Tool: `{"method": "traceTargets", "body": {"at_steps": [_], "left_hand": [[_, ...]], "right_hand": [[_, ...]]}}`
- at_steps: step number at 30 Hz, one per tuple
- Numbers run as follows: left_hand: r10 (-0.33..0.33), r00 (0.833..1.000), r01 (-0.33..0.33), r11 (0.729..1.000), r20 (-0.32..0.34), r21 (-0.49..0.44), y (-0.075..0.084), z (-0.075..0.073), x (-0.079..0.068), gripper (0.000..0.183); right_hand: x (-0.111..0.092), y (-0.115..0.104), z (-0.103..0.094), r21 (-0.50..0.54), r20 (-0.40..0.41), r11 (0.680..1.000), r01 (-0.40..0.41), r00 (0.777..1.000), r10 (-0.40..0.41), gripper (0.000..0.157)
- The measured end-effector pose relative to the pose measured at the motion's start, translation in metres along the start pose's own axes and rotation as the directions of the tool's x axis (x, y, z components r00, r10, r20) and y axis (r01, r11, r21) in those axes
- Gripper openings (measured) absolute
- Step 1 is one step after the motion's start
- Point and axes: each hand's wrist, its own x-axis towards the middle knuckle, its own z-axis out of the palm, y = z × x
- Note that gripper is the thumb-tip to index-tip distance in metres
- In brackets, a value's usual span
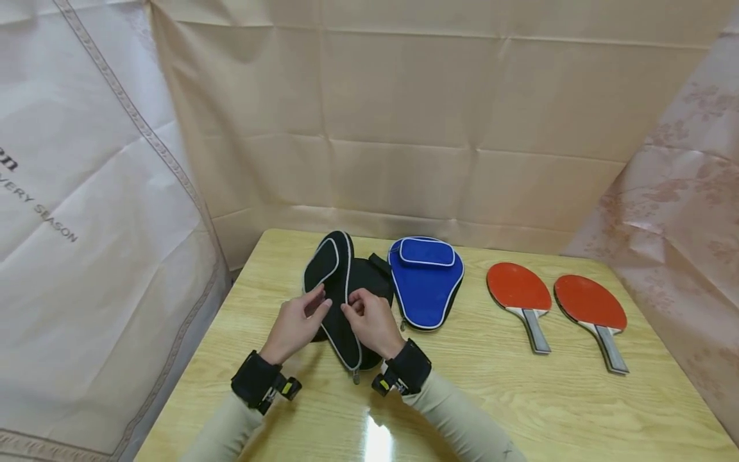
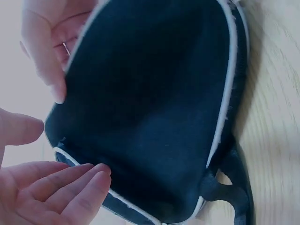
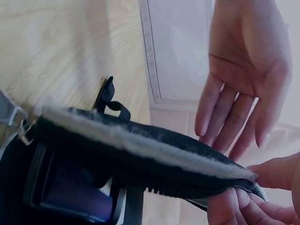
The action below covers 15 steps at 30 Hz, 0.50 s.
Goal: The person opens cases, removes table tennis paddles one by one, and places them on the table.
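Observation:
An unzipped black table tennis bat case (image 1: 340, 330) with pale piping lies at the left of the table, its front panel folded up from the round black back half (image 1: 369, 277). My right hand (image 1: 374, 324) pinches the edge of that panel between thumb and fingers, as the right wrist view shows. On the other side, my left hand (image 1: 296, 326) is held close to the panel with its thumb apart. Its straight fingers (image 2: 93, 185) overlap the piped pocket edge in the left wrist view. A zip pull (image 1: 355, 377) hangs at the narrow end.
Just right of the black case lies a blue bat case (image 1: 427, 282) with a small front pocket. Farther right are two red bats, one (image 1: 519, 287) beside the other (image 1: 590, 301), handles toward me. Cloth sheets (image 1: 404, 128) hang behind the wooden table (image 1: 462, 398) and at both sides.

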Motion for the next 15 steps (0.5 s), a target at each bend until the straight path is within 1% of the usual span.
{"method": "traceTargets", "body": {"at_steps": [5, 10, 15], "left_hand": [[-0.036, 0.999, 0.035, 0.999, -0.027, -0.019, 0.002, -0.009, -0.006, 0.051], [-0.057, 0.997, 0.054, 0.997, -0.057, -0.054, 0.001, -0.018, -0.012, 0.051], [-0.090, 0.991, 0.082, 0.993, -0.101, -0.082, 0.000, -0.027, -0.016, 0.050]], "right_hand": [[-0.002, -0.007, 0.008, 0.005, 0.021, 0.999, 0.048, 0.999, -0.048, 0.009], [-0.004, -0.016, 0.018, -0.002, 0.049, 0.995, 0.104, 0.993, -0.104, 0.010], [-0.005, -0.024, 0.031, -0.005, 0.070, 0.990, 0.140, 0.988, -0.139, 0.010]]}}
